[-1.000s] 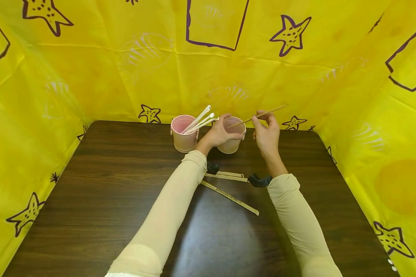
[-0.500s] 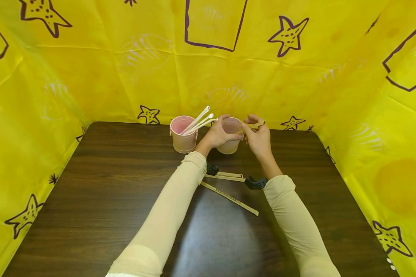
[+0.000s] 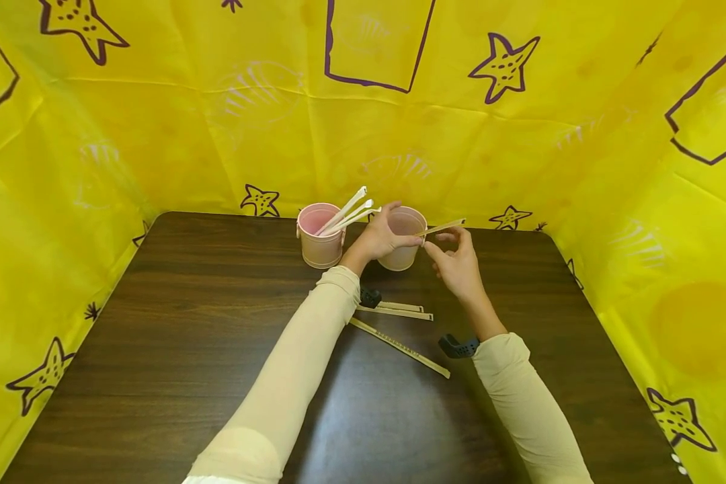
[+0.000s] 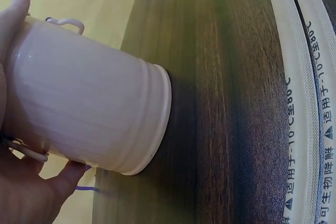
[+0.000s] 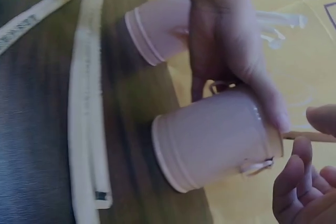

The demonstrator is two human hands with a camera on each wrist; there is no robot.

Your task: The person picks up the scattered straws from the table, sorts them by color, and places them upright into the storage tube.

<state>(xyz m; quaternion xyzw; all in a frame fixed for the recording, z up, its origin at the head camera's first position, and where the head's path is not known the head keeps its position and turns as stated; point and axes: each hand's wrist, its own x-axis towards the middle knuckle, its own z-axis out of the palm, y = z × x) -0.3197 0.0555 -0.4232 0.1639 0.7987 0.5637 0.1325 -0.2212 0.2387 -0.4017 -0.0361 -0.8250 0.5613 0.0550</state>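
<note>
Two pink handled buckets stand at the back of the table. My left hand (image 3: 378, 235) grips the right bucket (image 3: 399, 257) around its rim, thumb on the near side. A tan paper-wrapped straw (image 3: 444, 227) leans in this bucket, its upper end sticking out to the right. My right hand (image 3: 456, 263) is just below that straw, thumb and fingers apart; in the right wrist view the straw (image 5: 315, 137) passes between them. The left bucket (image 3: 322, 249) holds several white-wrapped straws (image 3: 349, 212). Three tan wrapped straws (image 3: 402, 348) lie on the table before the buckets, partly hidden by my left wrist.
The dark wood table (image 3: 187, 323) is enclosed by yellow sheeting (image 3: 187, 134) with starfish drawings, close behind both buckets. Dark bands sit on both wrists, including the right wristband (image 3: 458, 346). The two buckets stand a short way apart.
My right hand has brought the straw left and down into the right bucket, then let go and drawn slightly back and down. My left hand has stayed on the bucket.
</note>
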